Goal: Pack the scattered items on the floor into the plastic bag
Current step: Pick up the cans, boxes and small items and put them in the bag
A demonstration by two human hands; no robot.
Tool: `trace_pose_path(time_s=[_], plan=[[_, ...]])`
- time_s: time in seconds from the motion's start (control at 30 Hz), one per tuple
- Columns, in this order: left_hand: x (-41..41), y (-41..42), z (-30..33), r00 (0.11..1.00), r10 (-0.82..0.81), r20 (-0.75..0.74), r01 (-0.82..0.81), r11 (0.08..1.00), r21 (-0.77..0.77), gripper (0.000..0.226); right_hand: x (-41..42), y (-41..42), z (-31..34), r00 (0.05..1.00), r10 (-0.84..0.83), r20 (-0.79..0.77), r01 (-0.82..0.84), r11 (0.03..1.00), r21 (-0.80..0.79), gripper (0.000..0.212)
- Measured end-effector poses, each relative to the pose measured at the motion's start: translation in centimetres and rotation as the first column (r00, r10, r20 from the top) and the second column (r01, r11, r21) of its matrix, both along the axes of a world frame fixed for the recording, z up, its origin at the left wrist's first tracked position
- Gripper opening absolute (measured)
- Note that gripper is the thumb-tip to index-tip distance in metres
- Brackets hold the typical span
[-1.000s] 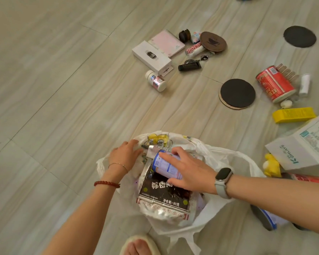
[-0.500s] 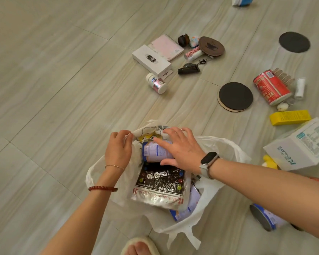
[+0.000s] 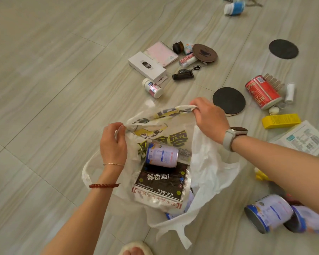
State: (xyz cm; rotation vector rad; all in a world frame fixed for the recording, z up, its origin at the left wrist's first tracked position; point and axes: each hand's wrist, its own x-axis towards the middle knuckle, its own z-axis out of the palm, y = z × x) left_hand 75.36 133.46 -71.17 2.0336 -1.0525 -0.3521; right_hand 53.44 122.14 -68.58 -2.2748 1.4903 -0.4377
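Floor point(image 3: 44, 89) clutter beyond held bag point(image 3: 206, 162)

A white printed plastic bag point(image 3: 206, 173) lies open on the floor, its far rim lifted. Inside, a white-and-blue can point(image 3: 162, 155) lies on its side above a flat black snack packet point(image 3: 162, 183). A matching can point(image 3: 269, 212) lies outside, just right of the bag.

In the plastic bag point(image 3: 206, 173) a can point(image 3: 162, 155) lies on a flat packet point(image 3: 161, 183). Behind the bag a small bottle point(image 3: 152, 87) lies beside a box point(image 3: 146, 65); right of it, a round mat point(image 3: 228, 100).
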Motion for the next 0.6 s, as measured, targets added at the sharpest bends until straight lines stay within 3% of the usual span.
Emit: trace_pose_path(time_s=[0.07,0.13,0.2,0.27,0.37,0.47,0.53,0.6], plan=[[-0.6,0.1,-0.1,0.995,-0.084,0.053,0.079,0.993,0.089,0.025,0.1,1.3,-0.2,0.977,0.149,-0.154,-0.154,0.988,-0.017,0.040],[-1.1,1.2,0.0,0.950,-0.234,0.209,0.198,0.963,0.181,0.042,-0.3,3.3,-0.5,0.894,0.306,-0.327,-0.365,0.921,-0.135,0.063],[-1.3,3.2,0.3,0.830,-0.403,0.385,0.314,0.909,0.274,0.049,-1.1,5.5,0.4,0.787,0.493,-0.370,-0.586,0.785,-0.201,0.062],[-1.7,5.4,0.8,0.680,-0.577,0.453,0.465,0.817,0.342,0.044,-1.9,8.1,0.6,0.623,0.704,-0.341,-0.777,0.607,-0.168,0.059],[-2.1,8.3,0.9,0.430,-0.795,0.429,0.691,0.595,0.410,0.046,-3.4,12.5,-0.5,0.363,0.832,-0.420,-0.916,0.401,0.004,0.075],[-2.2,9.8,-0.7,0.221,-0.917,0.331,0.681,0.388,0.621,0.066,-4.8,14.7,-3.3,0.187,0.804,-0.565,-0.934,0.323,0.151,0.097],[-2.4,10.5,-2.2,0.170,-0.967,0.192,0.562,0.255,0.787,0.079,-4.7,14.8,-4.4,0.129,0.765,-0.631,-0.915,0.337,0.222,0.100],[-2.3,10.6,-3.6,0.174,-0.977,0.124,0.483,0.195,0.854,0.076,-4.0,13.8,-5.2,0.143,0.767,-0.626,-0.903,0.360,0.234,0.093]])
